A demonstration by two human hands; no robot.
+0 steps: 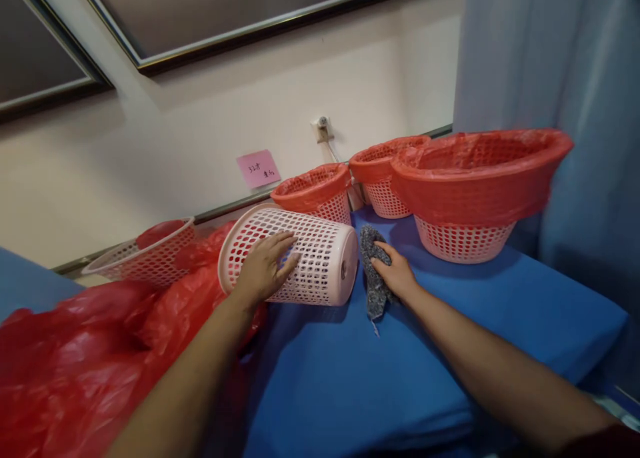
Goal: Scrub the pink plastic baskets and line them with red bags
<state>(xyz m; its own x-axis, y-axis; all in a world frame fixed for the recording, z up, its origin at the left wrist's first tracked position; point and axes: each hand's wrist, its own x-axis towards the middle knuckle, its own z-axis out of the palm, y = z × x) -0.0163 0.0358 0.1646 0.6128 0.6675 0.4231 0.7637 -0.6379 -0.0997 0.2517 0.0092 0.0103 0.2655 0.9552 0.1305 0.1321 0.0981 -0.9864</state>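
A pale pink perforated plastic basket [315,258] lies on its side on the blue-covered table [320,385], its base turned to the right. My left hand [267,265] rests against the basket's side with the fingers spread. To the right of the base, my right hand [395,271] grips a dark grey cloth [373,265], which hangs down onto the blue cover with a loose thread at its lower end. The cloth is beside the basket's base, with a narrow gap between them.
Red plastic bags [95,365] are heaped at the left, by another pink basket [145,255]. Behind stand red-lined baskets: a small one [313,188], a middle one [387,191] and a large one [465,238]. A pink note [259,169] and a socket [323,131] are on the wall.
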